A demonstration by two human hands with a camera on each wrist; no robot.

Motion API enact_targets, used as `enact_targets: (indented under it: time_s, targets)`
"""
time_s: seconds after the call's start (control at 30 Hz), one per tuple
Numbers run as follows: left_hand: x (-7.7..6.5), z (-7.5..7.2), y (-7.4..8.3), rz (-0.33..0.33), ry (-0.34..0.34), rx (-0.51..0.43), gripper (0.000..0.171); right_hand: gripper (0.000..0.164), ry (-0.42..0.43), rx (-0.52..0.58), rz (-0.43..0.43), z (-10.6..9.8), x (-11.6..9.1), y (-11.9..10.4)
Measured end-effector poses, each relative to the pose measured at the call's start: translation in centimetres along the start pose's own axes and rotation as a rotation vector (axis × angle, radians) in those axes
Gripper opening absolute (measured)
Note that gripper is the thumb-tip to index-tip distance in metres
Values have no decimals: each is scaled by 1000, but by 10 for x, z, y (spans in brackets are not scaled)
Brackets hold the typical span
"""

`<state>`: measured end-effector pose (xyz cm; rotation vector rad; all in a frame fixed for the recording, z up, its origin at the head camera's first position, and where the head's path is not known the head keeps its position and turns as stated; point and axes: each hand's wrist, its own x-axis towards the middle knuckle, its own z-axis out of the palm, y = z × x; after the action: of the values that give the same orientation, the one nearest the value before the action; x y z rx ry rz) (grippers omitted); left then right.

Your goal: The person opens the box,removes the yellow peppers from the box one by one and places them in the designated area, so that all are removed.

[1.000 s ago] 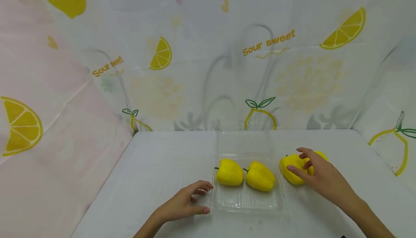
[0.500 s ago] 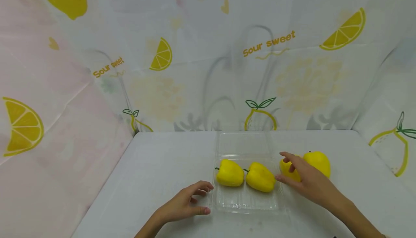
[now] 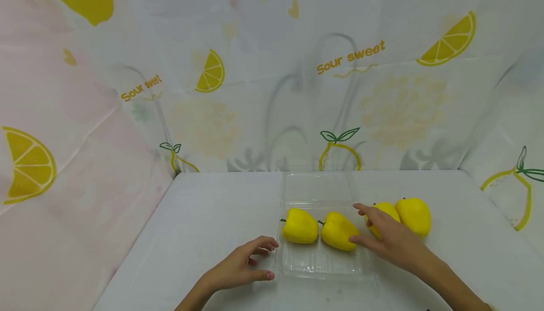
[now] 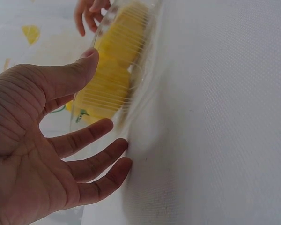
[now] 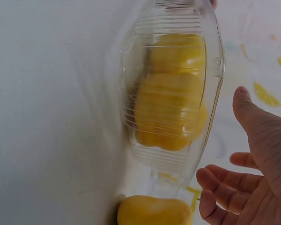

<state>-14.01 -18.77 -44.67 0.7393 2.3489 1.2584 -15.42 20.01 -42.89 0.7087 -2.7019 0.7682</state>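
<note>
A clear plastic clamshell container [image 3: 321,266] lies with its lid [image 3: 318,187] folded back on the far side. Two yellow bell peppers sit inside: the left pepper [image 3: 300,226] and the right pepper [image 3: 337,230], their green stems pointing left. My left hand [image 3: 244,264] is beside the container's left wall, fingers loosely spread around nothing; the left wrist view shows the fingertips close to that wall. Over the container's right edge hovers my right hand [image 3: 391,240], fingers relaxed and holding nothing. Its thumb overlaps the right pepper in the head view, while the right wrist view shows it apart from the wall.
Two more yellow peppers are on the white table [image 3: 212,212] right of the container: a nearer one [image 3: 384,211], partly hidden by my right hand, and another pepper [image 3: 413,216] touching it. A lemon-print cloth [image 3: 263,127] hangs behind and at both sides.
My right hand has moved left, from over the loose peppers to the container's right edge, uncovering the farther-right pepper. My left hand and the peppers have stayed in place.
</note>
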Motion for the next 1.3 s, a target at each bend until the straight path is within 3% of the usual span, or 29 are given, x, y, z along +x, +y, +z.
enact_targets:
  time_s: [0.2,0.5,0.87,1.3]
  targets:
    - [0,0,0,-10,1,-12,55,73,-56,-15,29,6,4,-5]
    - [-1,0,0,-7,2,-4,55,73,-38,-28,-50,13,8,-9]
    - [0,0,-1,-11,-2,-3,55,74,-77,-74,-91,19,11,-12]
    - [-1,1,-1,-3,0,9,54,77,-46,-140,-177,26,14,-8]
